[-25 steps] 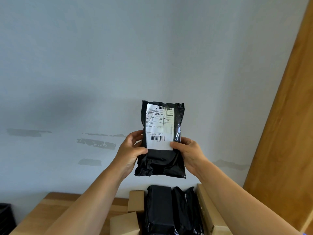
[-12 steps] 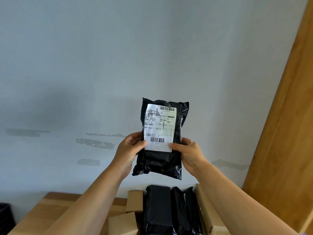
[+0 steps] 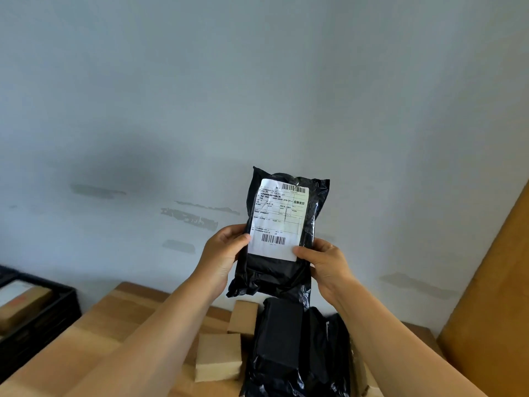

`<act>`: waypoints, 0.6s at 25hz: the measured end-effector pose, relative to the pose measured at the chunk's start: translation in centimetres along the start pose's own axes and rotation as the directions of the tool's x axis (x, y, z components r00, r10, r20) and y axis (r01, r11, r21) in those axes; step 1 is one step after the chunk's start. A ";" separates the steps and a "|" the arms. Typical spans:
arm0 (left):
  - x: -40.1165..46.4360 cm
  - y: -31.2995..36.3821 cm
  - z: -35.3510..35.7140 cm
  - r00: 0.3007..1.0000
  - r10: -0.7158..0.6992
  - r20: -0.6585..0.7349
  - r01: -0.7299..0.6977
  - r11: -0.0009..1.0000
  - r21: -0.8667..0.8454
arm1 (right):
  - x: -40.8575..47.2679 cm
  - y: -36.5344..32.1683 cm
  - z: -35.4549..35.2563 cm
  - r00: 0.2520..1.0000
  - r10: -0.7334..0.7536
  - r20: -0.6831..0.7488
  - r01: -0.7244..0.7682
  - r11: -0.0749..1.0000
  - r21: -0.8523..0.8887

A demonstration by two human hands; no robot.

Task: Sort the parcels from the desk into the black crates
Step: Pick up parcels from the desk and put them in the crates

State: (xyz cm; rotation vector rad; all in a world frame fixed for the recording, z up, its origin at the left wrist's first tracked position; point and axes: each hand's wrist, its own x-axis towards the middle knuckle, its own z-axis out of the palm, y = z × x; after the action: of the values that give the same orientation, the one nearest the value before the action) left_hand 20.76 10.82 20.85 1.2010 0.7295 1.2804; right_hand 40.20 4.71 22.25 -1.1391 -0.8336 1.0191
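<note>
Above the desk (image 3: pixel 114 325), I am gripping the black parcel (image 3: pixel 274 276) upright with left hand (image 3: pixel 221 260) and right hand (image 3: pixel 326 266), thumbs pinching its label (image 3: pixel 279 219). My view is swinging left since a second ago, revealing a black crate (image 3: pixel 40 319), probably its destination.

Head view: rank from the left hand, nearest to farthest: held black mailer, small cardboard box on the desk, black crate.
1. held black mailer: gripped by the left hand at its left edge, the right hand at the other edge.
2. small cardboard box: below the hand, on the desk.
3. black crate: far left, beside the desk.
</note>
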 end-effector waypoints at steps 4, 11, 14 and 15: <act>-2.5 -1.3 -3.5 0.978 -0.068 -0.196 0.079 0.996 0.048 | 0.0 3.2 2.2 0.989 0.119 0.093 -0.113 0.992 -0.062; -8.8 -0.3 -14.2 0.936 -0.127 -0.328 0.141 0.990 0.019 | -2.6 8.2 12.8 0.936 0.262 0.237 -0.250 0.965 -0.077; -11.5 1.2 -19.7 0.908 -0.129 -0.398 0.135 0.991 -0.013 | -4.4 10.6 19.0 0.906 0.293 0.305 -0.271 0.956 -0.113; -12.6 1.8 -22.1 0.898 -0.128 -0.421 0.135 0.991 -0.012 | -5.2 11.6 21.5 0.897 0.299 0.325 -0.268 0.954 -0.135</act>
State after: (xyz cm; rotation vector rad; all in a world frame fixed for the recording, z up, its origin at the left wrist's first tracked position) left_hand -2.84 4.12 13.91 0.8750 1.1193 1.4380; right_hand 16.23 7.79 15.83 -1.1988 -1.0132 1.4664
